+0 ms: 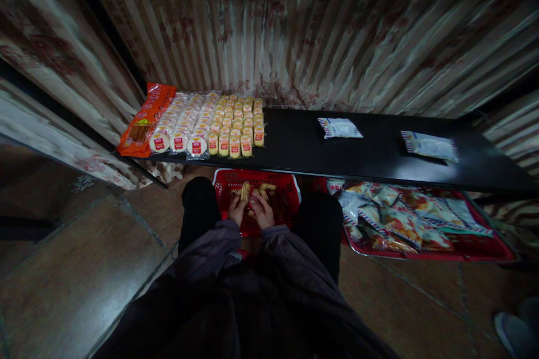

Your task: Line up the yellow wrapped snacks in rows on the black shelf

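Observation:
Both my hands reach down into a red plastic basket (283,186) on the floor between my knees. My left hand (237,208) is closed around a small yellow snack packet (245,191). My right hand (261,208) rests beside it with fingers curled over more yellow packets (266,188) in the basket; what it grips is hard to make out. Just above the basket runs a low black shelf (370,157).
Rows of small yellow and white snack packets (210,123) and an orange bag (144,120) lie on the shelf's left end. Two white packets (339,128) (429,146) lie further right. A second red basket (475,247) of mixed snack bags sits at right. A shoe (516,325) shows bottom right.

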`<action>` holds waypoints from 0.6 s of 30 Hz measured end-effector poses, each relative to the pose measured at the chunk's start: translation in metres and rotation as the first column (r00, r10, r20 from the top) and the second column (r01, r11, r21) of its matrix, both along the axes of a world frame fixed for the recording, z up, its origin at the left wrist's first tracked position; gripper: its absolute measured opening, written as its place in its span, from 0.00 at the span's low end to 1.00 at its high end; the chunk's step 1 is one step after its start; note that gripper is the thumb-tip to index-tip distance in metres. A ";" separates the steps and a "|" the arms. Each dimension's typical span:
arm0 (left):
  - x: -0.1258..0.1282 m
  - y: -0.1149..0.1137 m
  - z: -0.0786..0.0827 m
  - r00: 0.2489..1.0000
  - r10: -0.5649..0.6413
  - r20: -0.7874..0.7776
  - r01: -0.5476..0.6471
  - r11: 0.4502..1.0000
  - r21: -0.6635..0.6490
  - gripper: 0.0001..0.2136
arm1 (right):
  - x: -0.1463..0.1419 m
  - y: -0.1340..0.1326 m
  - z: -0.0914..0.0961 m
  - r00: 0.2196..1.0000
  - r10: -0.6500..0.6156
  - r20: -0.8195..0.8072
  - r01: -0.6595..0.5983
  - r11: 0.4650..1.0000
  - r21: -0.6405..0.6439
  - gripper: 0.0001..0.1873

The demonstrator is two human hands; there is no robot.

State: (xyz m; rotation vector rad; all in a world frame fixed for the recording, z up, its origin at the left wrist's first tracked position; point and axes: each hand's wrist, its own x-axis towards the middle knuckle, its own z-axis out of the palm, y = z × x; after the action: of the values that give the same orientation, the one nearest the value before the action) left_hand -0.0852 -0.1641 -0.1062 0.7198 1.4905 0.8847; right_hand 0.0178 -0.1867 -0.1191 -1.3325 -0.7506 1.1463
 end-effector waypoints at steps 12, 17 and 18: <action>0.004 -0.021 0.025 0.848 -0.201 -0.491 0.373 0.884 0.283 0.27 | -0.005 0.003 -0.003 0.995 -0.062 0.079 0.069 0.994 -0.081 0.32; 0.009 -0.026 0.037 0.916 -0.184 -0.357 0.300 0.904 0.303 0.25 | -0.004 0.004 0.000 0.984 -0.142 0.111 0.150 0.986 -0.070 0.29; 0.009 -0.026 0.039 0.926 -0.183 -0.331 0.289 0.907 0.306 0.25 | -0.003 0.004 -0.001 0.982 -0.151 0.113 0.160 0.985 -0.069 0.29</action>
State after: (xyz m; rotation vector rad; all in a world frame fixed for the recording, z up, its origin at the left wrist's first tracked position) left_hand -0.0761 -0.1903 -0.0669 1.3214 1.4756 0.8884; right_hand 0.0145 -0.1826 -0.1197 -1.5012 -0.6712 0.9942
